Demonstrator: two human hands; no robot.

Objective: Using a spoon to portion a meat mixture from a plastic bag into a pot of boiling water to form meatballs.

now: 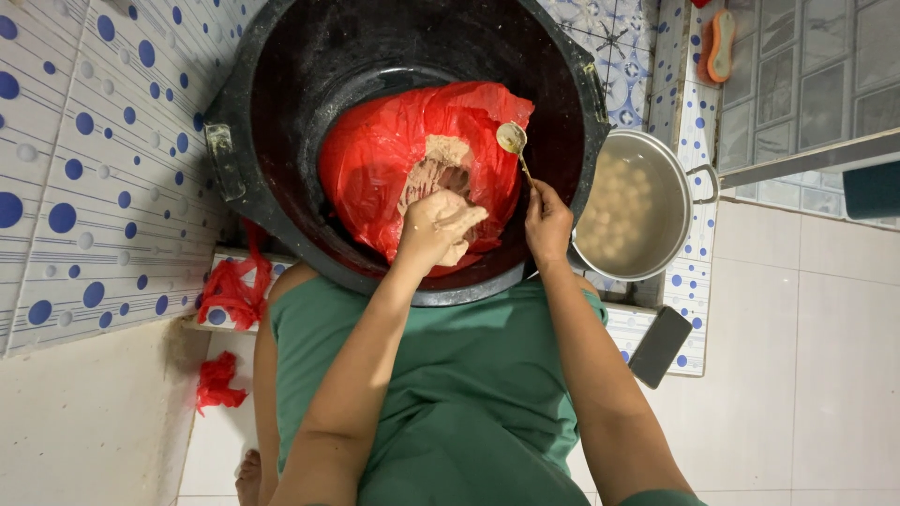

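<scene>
A large black bucket [281,84] stands in front of me with a red plastic bag [375,159] inside it. The bag lies open on a pale brown dough [441,164]. My left hand [436,225], coated in dough, rests at the bag's near edge and grips a lump of it. My right hand [547,223] holds a thin metal spoon [514,142] by its handle, the bowl of the spoon raised over the bag's right side.
A steel pot [698,178] of cloudy water with several pale round balls sits to the right of the bucket. A dark phone [659,347] lies on the tiled ledge. Red plastic scraps [230,290] lie at the left. An orange scrubber [720,45] is at top right.
</scene>
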